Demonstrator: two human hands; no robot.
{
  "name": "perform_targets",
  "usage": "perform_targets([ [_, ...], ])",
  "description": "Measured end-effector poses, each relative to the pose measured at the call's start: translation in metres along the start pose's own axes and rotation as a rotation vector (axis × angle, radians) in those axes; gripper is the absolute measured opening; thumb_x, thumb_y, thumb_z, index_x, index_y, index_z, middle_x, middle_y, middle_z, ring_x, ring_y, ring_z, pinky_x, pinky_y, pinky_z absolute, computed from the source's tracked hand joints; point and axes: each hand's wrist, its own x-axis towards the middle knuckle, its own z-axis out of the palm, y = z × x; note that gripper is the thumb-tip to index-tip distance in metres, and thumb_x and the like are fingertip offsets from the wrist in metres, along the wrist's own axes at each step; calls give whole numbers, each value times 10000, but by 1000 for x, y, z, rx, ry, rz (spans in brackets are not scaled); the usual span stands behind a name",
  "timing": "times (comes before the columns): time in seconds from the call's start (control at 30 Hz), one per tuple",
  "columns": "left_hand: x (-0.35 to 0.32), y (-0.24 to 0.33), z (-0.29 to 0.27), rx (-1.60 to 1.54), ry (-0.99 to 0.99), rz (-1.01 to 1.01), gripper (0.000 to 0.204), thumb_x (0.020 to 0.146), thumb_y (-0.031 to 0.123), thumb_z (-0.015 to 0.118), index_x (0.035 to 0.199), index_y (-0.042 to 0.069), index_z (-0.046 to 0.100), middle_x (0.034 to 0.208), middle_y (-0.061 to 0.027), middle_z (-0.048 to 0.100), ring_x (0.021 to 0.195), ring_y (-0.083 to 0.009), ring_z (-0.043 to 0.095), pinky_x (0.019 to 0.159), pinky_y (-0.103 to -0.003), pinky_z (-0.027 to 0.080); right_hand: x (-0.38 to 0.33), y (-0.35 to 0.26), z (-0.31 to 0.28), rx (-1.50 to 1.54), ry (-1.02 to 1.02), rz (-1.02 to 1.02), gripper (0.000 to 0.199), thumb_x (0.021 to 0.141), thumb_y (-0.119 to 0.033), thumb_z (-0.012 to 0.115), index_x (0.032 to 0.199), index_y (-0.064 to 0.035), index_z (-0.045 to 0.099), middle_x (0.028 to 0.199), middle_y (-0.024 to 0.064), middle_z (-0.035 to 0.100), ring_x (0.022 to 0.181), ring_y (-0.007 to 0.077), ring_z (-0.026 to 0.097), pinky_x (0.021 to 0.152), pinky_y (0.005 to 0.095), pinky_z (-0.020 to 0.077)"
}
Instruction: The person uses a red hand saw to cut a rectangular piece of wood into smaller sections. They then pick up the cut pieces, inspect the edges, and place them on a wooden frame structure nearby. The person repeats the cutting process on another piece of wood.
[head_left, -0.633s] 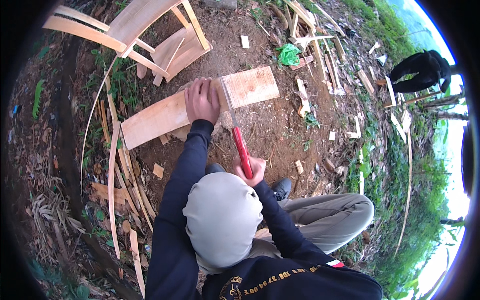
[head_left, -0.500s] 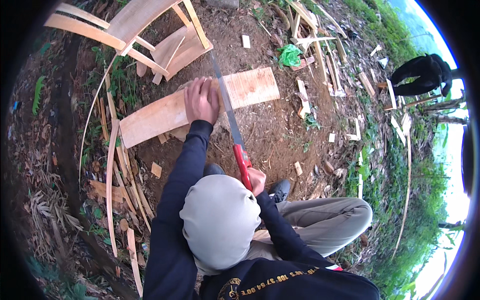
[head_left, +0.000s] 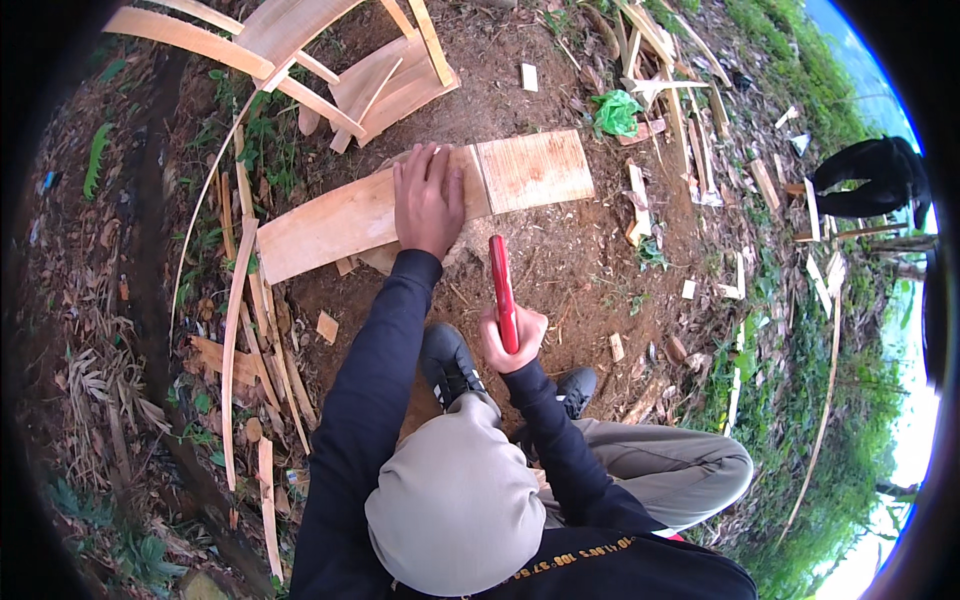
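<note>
A pale wooden board [head_left: 330,228] slants across the upper half of the view, its lower end between 9 and 10 o'clock from the middle and its higher end at 1 o'clock. A thin dark line [head_left: 484,180] crosses it between the left hand and the 1 o'clock end; I cannot tell how deep it goes.

The left hand [head_left: 428,200], at 11 o'clock, lies palm down on the board, fingers nearly straight and pointing to 12, pressed on the wood without wrapping it. The right hand [head_left: 513,338], just off the middle toward 5 o'clock, is closed around a red saw handle [head_left: 502,280]. The handle points to 12, its far end just below the board's near edge and close to the thin line; the blade cannot be made out.

Toward 6 o'clock are a bent leg in pale trousers [head_left: 455,500] and 2 dark shoes [head_left: 445,362]. At 11 o'clock, beyond the board, a chair-like wooden frame [head_left: 290,35] sits on the brown soil [head_left: 560,270]. A crumpled green plastic bag [head_left: 615,114] lies at 1 o'clock near a heap of wood strips [head_left: 675,120]. Long, curved strips [head_left: 235,355] lie between 8 and 9 o'clock, and a black cloth-like item [head_left: 872,180] hangs between 2 and 3.
</note>
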Motion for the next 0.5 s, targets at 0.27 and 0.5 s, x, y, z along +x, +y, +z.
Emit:
perform_targets([
  [0.27,-3,-12,-8,80,-68,189,415,995,233,543,1309,-30,609,1368,-208,595,1354,-391,497,1157,-580,326,9,-7,-9,58,-66,79,167,778,-78,672,658,-33,564,497,94,466,407,226,540,475,339,444],
  [0.5,24,-22,2,109,-29,126,352,985,193,557,1259,0,664,1322,-185,644,1297,-353,568,1116,-544,406,48,-26,-6,-9,-154,13,130,785,-110,695,715,-36,615,517,107,513,442,233,584,509,338,481],
])
